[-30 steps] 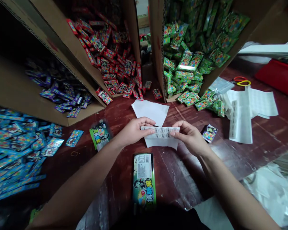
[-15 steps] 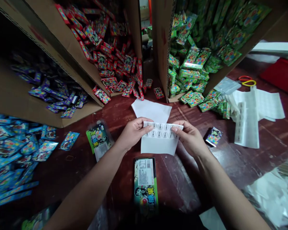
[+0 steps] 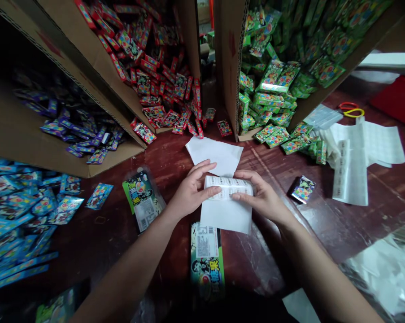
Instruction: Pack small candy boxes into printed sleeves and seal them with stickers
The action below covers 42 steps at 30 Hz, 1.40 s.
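Between both hands is a white sticker sheet (image 3: 226, 217), its top part curled over and bearing rows of round printed labels. My left hand (image 3: 192, 190) grips its left side, thumb on the labels and fingers behind. On the right side my right hand (image 3: 261, 197) holds it the same way, thumb on the front. Another white sheet (image 3: 215, 152) lies flat on the table just beyond. Below the held sheet is a green and black printed package (image 3: 207, 264) with a white barcode label. A similar package (image 3: 143, 199) in clear plastic lies left of my left forearm.
Cardboard boxes spill small red packs (image 3: 155, 94), green packs (image 3: 272, 107) and purple packs (image 3: 84, 134). Blue packs (image 3: 30, 202) are heaped at left. At right are a small dark pack (image 3: 303, 189), label strips (image 3: 352, 166), scissors (image 3: 352, 110) and crumpled white paper (image 3: 384, 273).
The top of the sticker sheet, flat before, is now curled over between the hands. The sheet has come slightly nearer, and my left fingers have spread.
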### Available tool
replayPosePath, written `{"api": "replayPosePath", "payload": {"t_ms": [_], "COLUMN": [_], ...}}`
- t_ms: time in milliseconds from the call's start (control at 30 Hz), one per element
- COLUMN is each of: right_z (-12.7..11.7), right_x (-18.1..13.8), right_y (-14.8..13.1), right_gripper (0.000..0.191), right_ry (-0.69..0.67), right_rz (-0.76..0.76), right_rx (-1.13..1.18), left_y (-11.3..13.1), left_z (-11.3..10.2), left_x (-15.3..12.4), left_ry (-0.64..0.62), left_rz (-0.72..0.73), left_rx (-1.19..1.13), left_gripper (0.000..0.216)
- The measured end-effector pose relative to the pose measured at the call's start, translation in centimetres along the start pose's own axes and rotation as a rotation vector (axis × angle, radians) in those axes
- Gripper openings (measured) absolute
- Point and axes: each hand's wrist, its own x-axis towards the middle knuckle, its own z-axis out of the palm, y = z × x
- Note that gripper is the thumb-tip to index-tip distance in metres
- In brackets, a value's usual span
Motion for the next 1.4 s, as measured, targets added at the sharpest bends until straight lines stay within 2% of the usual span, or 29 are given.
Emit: {"api": "replayPosePath", "payload": {"t_ms": [67, 133, 200, 300, 467, 533, 667, 867, 1100, 1267, 1400], "right_z": [0.0, 0.1, 0.0, -0.2, -0.1, 0.2, 0.9, 0.5, -1.8, -2.8, -3.0], "right_x": [0.1, 0.2, 0.2, 0.2, 0.3, 0.4, 0.8, 1.4, 1.4, 0.6, -0.1], "right_y": [0.1, 0.0, -0.3, -0.9, -0.8, -0.4, -0.1, 0.1, 0.9, 0.9, 0.9], "right_gripper": [0.045, 0.039, 0.035, 0.030, 0.027, 0.029, 0.028, 0.036, 0.029, 0.035, 0.030], "right_ry": [0.034, 0.056, 0.048, 0.018, 0.051, 0.056, 0.120, 0.143, 0.085, 0.102, 0.198], "right_rz": [0.042, 0.117, 0.148, 0.116, 0.101, 0.116, 0.121, 0.138, 0.147, 0.213, 0.198], "right_rx": [-0.008, 0.034, 0.056, 0.040, 0.013, 0.066, 0.107, 0.004, 0.027, 0.095, 0.061], "left_y": [0.3, 0.5, 0.4, 0.1, -0.1, -0.1, -0.7, -2.1, -2.4, -1.9, -2.0], "left_z": [-0.2, -0.3, -0.4, -0.6, -0.5, -0.1, 0.7, 0.5, 0.5, 2.6, 4.1], "left_x": [-0.1, -0.1, 0.0, 0.0, 0.0, 0.1, 0.6, 1.3, 2.0, 2.4, 2.7], "left_ry": [-0.064, -0.085, -0.049, 0.035, 0.033, 0.083, 0.219, 0.280, 0.164, 0.095, 0.050], "left_rz": [0.099, 0.130, 0.078, -0.036, -0.198, -0.223, -0.174, -0.238, -0.172, -0.120, -0.084], "left_rx": [0.108, 0.229, 0.290, 0.226, -0.036, -0.095, -0.033, -0.003, -0.013, 0.002, 0.006], "left_gripper": [0.047, 0.048, 0.042, 0.025, 0.033, 0.036, 0.032, 0.046, 0.036, 0.028, 0.026]}}
